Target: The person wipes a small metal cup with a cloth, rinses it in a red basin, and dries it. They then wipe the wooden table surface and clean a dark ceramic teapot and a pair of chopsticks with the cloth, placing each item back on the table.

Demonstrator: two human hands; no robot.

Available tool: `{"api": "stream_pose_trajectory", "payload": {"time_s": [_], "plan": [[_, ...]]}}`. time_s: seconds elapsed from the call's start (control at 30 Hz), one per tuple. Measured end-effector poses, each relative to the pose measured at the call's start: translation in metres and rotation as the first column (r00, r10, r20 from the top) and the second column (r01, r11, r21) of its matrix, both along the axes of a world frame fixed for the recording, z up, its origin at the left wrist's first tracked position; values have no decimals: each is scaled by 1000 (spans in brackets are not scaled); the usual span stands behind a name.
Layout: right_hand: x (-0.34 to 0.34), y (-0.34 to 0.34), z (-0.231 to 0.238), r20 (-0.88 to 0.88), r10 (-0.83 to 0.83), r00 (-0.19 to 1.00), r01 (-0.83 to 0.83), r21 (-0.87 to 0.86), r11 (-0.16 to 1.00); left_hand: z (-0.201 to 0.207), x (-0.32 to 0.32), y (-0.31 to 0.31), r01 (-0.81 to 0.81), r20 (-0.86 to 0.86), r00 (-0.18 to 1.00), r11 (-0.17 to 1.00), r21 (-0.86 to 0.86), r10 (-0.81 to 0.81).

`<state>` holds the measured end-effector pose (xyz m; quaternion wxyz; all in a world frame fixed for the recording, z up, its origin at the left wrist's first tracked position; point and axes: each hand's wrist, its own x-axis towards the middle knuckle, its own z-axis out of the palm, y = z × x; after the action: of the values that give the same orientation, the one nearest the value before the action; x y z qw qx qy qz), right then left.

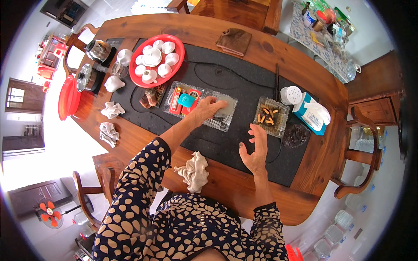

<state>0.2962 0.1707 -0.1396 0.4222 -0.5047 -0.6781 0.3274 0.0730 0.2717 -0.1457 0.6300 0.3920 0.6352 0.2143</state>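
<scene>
My left hand (208, 108) is over the right half of a clear plastic box (212, 125). Its fingers are drawn together at a greyish translucent patch there, and what they hold, if anything, is hidden. In the box's left half lie red-and-white packets (176, 101) and a small turquoise container (186, 100). My right hand (255, 152) hovers above the black tray's near part, fingers apart and holding nothing. Just beyond its fingertips stands a clear glass ashtray (281, 124) with several cigarette butts (267, 116).
A red tray (178, 45) of white teacups and a teapot stands at the far left, near kettles (98, 51). Crumpled cloths (196, 172) lie on the wooden table. At right are a tissue box (312, 114), a white perforated-top container (291, 95) and a dark bundle (296, 135).
</scene>
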Motion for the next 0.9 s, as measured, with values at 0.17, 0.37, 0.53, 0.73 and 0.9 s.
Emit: {"api": "stream_pose_trajectory", "payload": {"time_s": [0.17, 0.37, 0.53, 0.73, 0.9], "plan": [[5, -13, -6, 3, -18, 1000, 18, -52, 998, 12, 2, -4, 0, -24, 1000, 1000, 29, 0], [-16, -41, -10, 28, 91, 995, -91, -4, 996, 16, 1, -3, 69, -76, 995, 995, 71, -64], [-56, -70, -13, 163, 335, 928, -345, 40, 938, -12, -11, -5, 79, -227, 973, 974, 212, -29], [-97, -97, -14, 396, 567, 722, -596, -58, 801, 7, -13, -14, 103, -334, 941, 891, 442, 57], [-95, -117, -46, 478, 422, 771, -492, 24, 871, 25, -28, -41, -130, -136, 958, 804, 580, 254]]}}
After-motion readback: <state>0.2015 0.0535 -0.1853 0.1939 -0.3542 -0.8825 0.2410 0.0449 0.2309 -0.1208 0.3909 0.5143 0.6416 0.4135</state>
